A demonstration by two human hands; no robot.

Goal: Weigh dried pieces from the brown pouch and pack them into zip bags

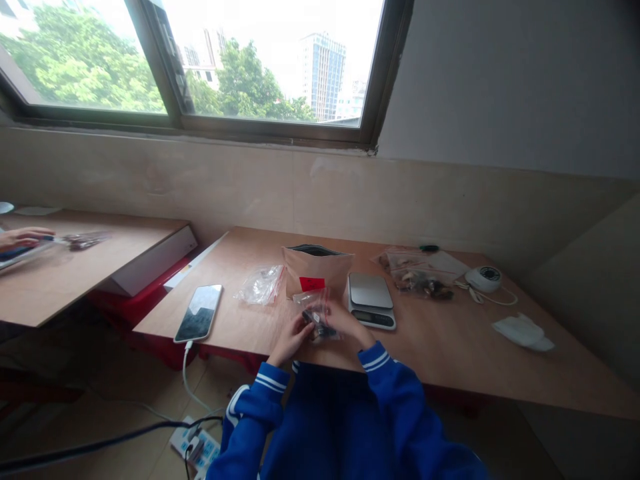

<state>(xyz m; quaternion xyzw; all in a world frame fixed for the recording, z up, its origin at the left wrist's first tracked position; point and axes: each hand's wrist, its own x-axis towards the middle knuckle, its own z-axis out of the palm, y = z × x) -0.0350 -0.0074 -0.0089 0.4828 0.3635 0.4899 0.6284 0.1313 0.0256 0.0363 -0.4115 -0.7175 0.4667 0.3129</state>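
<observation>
A small clear zip bag (319,327) with dark and pale pieces inside is between my hands at the table's front edge. My left hand (291,338) grips its left side, fingers closed. Curled over the bag's upper right is my right hand (345,321), slightly blurred, its fingertips partly hidden by the plastic. Right behind the bag stands an open brown paper pouch (320,268) with a red label. A digital scale (371,293) is just right of the pouch, its plate bare. Several empty clear bags (260,285) lie to the left.
A phone (200,313) with a white charging cable lies at the left edge. Filled clear bags (417,273), a white dome camera (485,279) and a crumpled white wrapper (523,331) are on the right. At the left table, another person's hand (25,238) is visible.
</observation>
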